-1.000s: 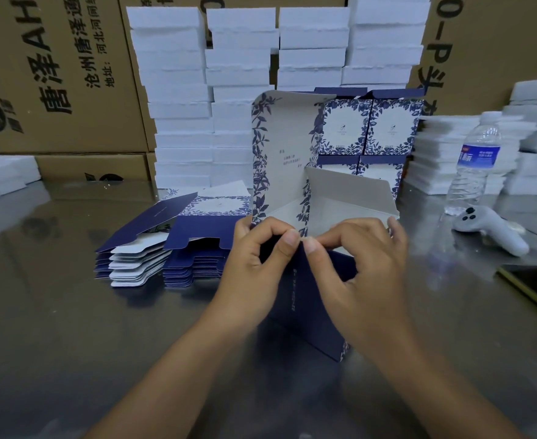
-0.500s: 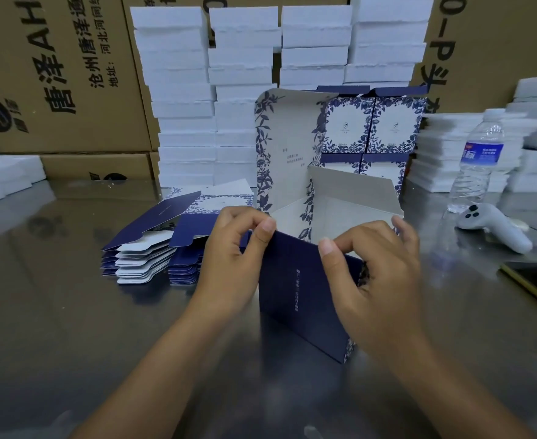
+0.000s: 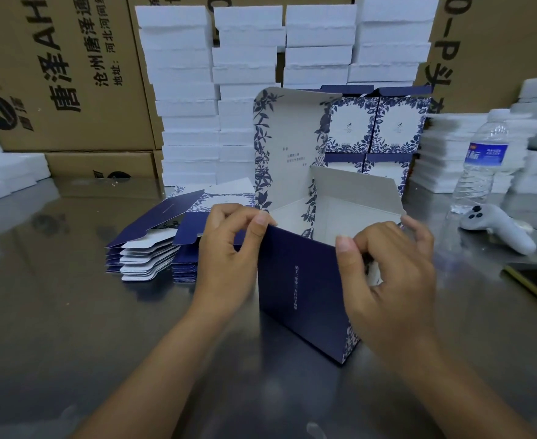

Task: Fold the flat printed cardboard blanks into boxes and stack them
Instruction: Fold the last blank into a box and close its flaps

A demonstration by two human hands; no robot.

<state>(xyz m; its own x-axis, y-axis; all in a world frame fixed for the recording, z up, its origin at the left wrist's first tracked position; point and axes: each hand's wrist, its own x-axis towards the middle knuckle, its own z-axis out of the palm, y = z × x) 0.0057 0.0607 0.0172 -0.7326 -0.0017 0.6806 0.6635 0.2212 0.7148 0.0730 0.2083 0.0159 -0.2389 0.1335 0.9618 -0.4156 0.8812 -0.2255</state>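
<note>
Two hands, pinched together mid-edge a second ago, now apart. I see left hand (image 3: 229, 245) pinching left top corner of box (image 3: 302, 296) near wall, right hand (image 3: 387, 264) curled over right corner. Box stands on desk (image 3: 55, 312), lid up. I judge front wall seated, lid closing next.

A packing workshop: big shipping cartons (image 3: 55, 74) behind 4 stacks of white foam blocks (image 3: 245, 58) (steel bench (image 3: 71, 327) below).
</note>
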